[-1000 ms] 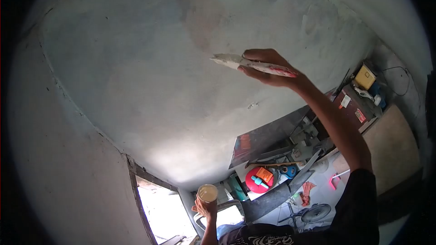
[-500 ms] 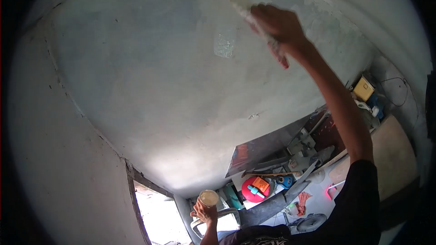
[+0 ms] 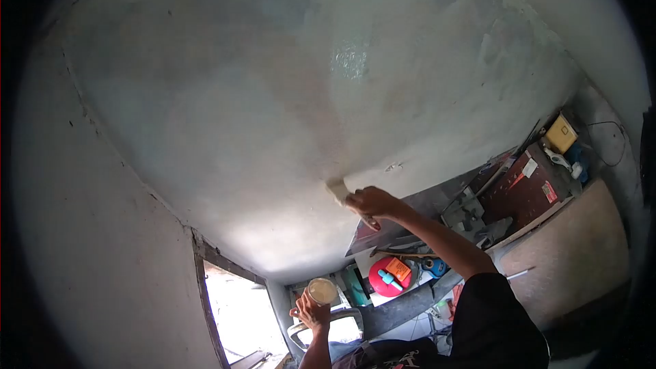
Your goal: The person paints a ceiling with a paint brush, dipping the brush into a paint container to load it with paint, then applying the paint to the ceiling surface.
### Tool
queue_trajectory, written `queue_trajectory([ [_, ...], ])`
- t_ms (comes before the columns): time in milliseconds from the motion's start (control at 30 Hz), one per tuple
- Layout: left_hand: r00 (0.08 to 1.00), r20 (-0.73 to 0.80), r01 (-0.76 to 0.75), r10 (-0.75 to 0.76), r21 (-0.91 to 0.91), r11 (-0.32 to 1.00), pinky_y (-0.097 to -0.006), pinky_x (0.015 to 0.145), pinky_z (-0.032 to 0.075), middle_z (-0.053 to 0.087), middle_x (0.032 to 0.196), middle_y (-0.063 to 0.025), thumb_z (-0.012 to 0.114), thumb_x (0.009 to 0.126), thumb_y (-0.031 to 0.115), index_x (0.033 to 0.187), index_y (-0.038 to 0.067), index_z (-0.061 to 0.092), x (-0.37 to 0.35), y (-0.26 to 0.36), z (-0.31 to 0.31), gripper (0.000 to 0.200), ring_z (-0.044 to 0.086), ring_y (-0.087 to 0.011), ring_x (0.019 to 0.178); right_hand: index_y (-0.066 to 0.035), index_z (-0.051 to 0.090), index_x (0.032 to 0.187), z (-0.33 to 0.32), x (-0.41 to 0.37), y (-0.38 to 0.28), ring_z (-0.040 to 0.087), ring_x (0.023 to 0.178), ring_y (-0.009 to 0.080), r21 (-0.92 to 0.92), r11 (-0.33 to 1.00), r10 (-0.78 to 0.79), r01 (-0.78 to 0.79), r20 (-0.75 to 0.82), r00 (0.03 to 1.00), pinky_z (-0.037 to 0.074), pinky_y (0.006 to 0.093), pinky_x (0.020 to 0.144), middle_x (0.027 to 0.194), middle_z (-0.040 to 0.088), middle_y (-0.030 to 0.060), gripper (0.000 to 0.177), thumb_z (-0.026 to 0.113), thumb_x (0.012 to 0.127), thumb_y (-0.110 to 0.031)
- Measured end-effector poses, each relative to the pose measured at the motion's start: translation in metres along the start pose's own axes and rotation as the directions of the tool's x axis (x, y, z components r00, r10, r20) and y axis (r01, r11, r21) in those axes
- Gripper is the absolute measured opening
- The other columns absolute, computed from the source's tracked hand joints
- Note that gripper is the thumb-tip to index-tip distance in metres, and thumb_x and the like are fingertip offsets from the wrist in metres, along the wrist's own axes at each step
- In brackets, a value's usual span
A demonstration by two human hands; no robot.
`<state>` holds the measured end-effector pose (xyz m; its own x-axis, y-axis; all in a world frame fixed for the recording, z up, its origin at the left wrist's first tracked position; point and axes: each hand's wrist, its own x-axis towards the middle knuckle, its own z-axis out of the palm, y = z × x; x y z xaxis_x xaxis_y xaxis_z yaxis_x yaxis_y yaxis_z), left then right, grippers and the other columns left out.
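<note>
My right hand [image 3: 372, 203] is closed round the handle of a wide paintbrush [image 3: 336, 188]. Its pale bristles lie against the grey-white wall [image 3: 232, 137], low and near the middle. A red end of the handle sticks out below my fingers. My left hand [image 3: 312, 312] grips a clear round tub [image 3: 322, 292] of beige liquid, held below the brush and a little to its left. A shiny wet patch [image 3: 350, 61] shows higher up the wall.
A bright opening [image 3: 246, 311] is at lower left. Below the wall sit a red round object [image 3: 384, 281] with an orange packet [image 3: 398, 270] on it, a chair [image 3: 297, 333], and a brown cabinet [image 3: 523, 188]. A yellow box [image 3: 561, 134] stands at right.
My right hand has swept the brush down from near the top of the wall to its lower middle. My left hand and the tub have stayed nearly in place.
</note>
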<state>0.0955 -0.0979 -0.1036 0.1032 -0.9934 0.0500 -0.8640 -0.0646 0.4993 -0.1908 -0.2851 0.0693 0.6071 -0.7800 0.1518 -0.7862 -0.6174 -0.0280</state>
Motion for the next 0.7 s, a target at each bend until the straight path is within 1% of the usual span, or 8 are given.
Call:
queue_trajectory([
  [133,1.0,-0.011,0.008,-0.008,0.025,1.0,-0.0478,0.091,0.024,0.061,0.102,-0.0018,0.07,0.063,0.034,0.112,0.014,0.052,-0.001,0.0,0.001,0.056,0.052,-0.0193,0.101,-0.006,0.052,0.096,-0.047,0.004,0.007,0.061,0.072,0.028,-0.03,0.998,-0.052,0.053,0.05,0.997,0.05,0.0384,0.06,0.082,0.058,0.012,0.032,0.066,0.068,-0.011],
  [200,0.999,0.019,0.039,-0.04,0.019,0.999,-0.0483,0.091,0.023,0.062,0.101,-0.0017,0.069,0.065,0.035,0.112,0.014,0.052,0.001,0.003,-0.002,0.054,0.052,-0.0194,0.1,-0.005,0.055,0.106,-0.133,0.022,-0.002,0.061,0.076,0.0264,0.009,0.949,0.3,-0.316,0.294,0.908,0.05,0.039,0.063,0.092,0.059,0.0097,0.073,0.077,0.036,-0.004],
  [300,0.999,0.004,0.035,-0.035,0.008,0.999,-0.0488,0.091,0.023,0.062,0.101,-0.0015,0.069,0.064,0.035,0.112,0.014,0.052,0.0,-0.002,0.004,0.055,0.052,-0.0195,0.1,-0.008,0.054,0.114,-0.263,0.037,-0.019,0.059,0.055,0.0164,0.047,0.871,0.486,-0.489,0.055,0.872,0.05,0.0285,0.044,0.082,0.059,0.0086,0.027,0.049,0.09,-0.019],
  [467,0.997,-0.037,0.067,-0.066,0.015,0.998,-0.0481,0.092,0.024,0.061,0.101,-0.001,0.069,0.064,0.028,0.114,0.014,0.052,-0.002,0.004,-0.002,0.055,0.052,-0.0198,0.101,-0.002,0.053,0.1,-0.409,0.058,-0.054,0.06,0.051,0.0181,0.354,0.691,0.718,-0.63,-0.235,0.655,0.05,0.0324,0.043,0.078,0.059,0.0105,0.022,0.044,0.094,-0.021],
  [500,0.997,-0.038,0.066,-0.065,0.018,0.998,-0.0481,0.092,0.024,0.061,0.101,-0.001,0.069,0.064,0.028,0.114,0.014,0.052,-0.002,0.004,-0.003,0.055,0.052,-0.0198,0.101,-0.002,0.053,0.099,-0.412,0.062,-0.035,0.061,0.059,0.0205,-0.216,0.902,0.179,-0.373,-0.598,0.781,0.051,0.0341,0.05,0.077,0.058,0.0109,0.02,0.045,0.092,-0.02],
  [533,0.997,-0.043,0.067,-0.067,-0.004,0.998,-0.0484,0.092,0.024,0.061,0.101,-0.0008,0.069,0.064,0.027,0.114,0.014,0.053,-0.002,0.004,-0.004,0.054,0.052,-0.0199,0.101,-0.003,0.052,0.097,-0.409,0.065,-0.023,0.062,0.067,0.0228,-0.769,0.621,-0.476,-0.15,-0.522,0.708,0.052,0.0358,0.057,0.075,0.057,0.0113,0.019,0.046,0.09,-0.019],
  [633,0.995,-0.058,0.081,-0.083,-0.041,0.996,-0.0488,0.092,0.024,0.061,0.101,-0.0007,0.068,0.065,0.026,0.113,0.015,0.053,-0.001,-0.001,0.0,0.052,0.053,-0.0201,0.101,-0.003,0.053,0.095,-0.35,0.07,-0.046,0.06,0.08,0.0264,-0.515,0.781,0.154,-0.353,-0.39,0.908,0.05,0.0386,0.068,0.078,0.057,0.0117,0.016,0.049,0.086,-0.017],
  [700,0.994,-0.062,0.091,-0.095,-0.061,0.994,-0.0488,0.092,0.023,0.061,0.102,-0.0008,0.068,0.065,0.025,0.112,0.015,0.053,-0.002,-0.001,0.003,0.051,0.053,-0.0202,0.101,-0.007,0.049,0.088,-0.265,0.066,-0.008,0.058,0.077,0.0283,-0.508,0.841,-0.043,-0.185,-0.405,0.913,0.048,0.039,0.065,0.081,0.057,0.0123,0.008,0.053,0.082,-0.011],
])
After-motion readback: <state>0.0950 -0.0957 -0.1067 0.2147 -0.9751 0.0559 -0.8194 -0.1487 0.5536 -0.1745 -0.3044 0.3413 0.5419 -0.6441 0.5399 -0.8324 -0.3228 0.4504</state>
